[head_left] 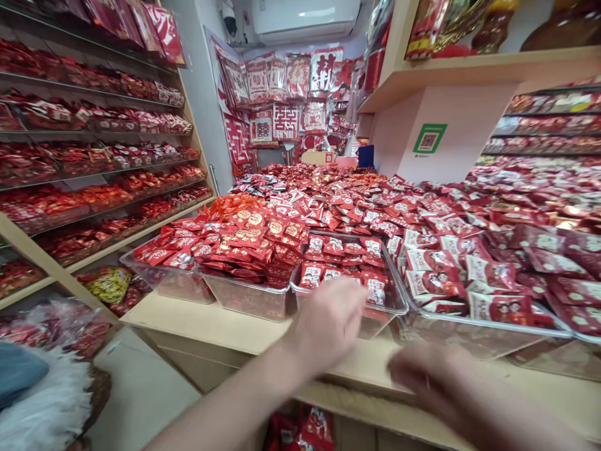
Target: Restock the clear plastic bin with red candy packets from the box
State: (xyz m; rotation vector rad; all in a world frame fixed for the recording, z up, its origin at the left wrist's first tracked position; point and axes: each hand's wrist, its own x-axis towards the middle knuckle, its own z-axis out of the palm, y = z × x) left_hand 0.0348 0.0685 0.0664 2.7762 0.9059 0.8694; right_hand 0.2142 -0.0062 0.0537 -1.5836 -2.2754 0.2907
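Observation:
My left hand (pixel 331 319) reaches over the front of a clear plastic bin (pixel 399 294) of small red and white packets (pixel 375 288). Its back faces me and its fingers bend down out of sight, so I cannot see whether it holds anything. Over the counter's front edge, lower and to the right, is my right hand (pixel 429 376). Motion smears it, and its grip is unclear. Left of that bin stands another clear bin (pixel 251 297) heaped with red and gold packets (pixel 246 241). On the right, a wider bin (pixel 488 335) holds larger red and white packets (pixel 502 307).
Wooden shelves (pixel 37 250) with rows of red packets rise on the left. The pale counter (pixel 188 316) runs along the bins' front. Red decorations (pixel 286 122) hang on the back wall. A pillar with a green-framed code sign (pixel 429 139) stands behind the bins.

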